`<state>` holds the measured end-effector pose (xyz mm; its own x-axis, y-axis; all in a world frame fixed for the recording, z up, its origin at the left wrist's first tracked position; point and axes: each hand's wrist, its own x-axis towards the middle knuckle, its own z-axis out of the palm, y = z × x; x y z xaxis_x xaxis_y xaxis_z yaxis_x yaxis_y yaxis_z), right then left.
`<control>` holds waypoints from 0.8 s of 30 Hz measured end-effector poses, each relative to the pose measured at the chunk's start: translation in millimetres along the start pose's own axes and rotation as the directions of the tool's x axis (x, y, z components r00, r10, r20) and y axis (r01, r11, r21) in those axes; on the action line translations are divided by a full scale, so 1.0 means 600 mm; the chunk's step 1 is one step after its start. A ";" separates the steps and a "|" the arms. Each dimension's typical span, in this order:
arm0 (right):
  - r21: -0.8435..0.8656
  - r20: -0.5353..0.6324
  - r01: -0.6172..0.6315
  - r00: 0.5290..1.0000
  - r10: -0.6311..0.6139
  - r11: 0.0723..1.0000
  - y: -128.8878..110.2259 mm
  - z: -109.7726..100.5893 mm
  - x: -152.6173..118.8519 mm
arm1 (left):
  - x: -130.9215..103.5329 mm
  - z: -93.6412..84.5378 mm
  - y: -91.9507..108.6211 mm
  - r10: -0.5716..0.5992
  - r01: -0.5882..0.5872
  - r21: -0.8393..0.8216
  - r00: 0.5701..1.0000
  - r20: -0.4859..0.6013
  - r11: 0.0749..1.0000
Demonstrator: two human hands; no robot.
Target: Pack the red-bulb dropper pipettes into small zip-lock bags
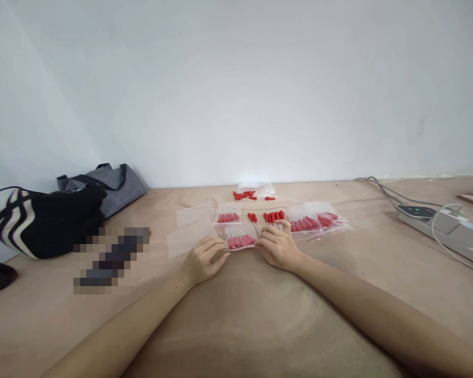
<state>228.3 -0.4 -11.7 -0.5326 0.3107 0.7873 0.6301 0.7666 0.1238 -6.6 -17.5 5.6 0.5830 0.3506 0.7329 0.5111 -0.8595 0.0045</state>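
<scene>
A small clear zip bag (239,240) lies between my hands, with several red-bulbed droppers inside, their bulbs toward me. My left hand (205,260) pinches the bag's near left corner. On the near right corner are the closed fingers of my right hand (279,248). Just beyond the right hand, loose droppers (274,216) lie with red bulbs pointing away, their stems partly hidden by the fingers. Two more loose droppers (253,217) rest left of them. Another filled bag (227,214) lies behind the held one.
Flat, see-through bags (189,236) lie to the left. Filled bags (319,223) overlap at right. Loose red bulbs (243,195) and clear stems (265,189) sit near the wall. Cloth bags (63,215) stand far left; a power strip (449,236) with cables is at right.
</scene>
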 end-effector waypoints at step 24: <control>0.073 0.142 -0.008 0.990 -0.002 0.997 -0.005 -0.028 -0.020 | 0.027 -0.055 -0.002 -0.466 0.466 -0.148 0.884 0.040 0.872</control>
<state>242.1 -16.0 -11.3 -0.6088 0.3859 0.6931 0.5915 0.8030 0.0726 -18.5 -23.1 39.8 0.3026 0.7253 0.6183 0.6240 -0.6411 0.4467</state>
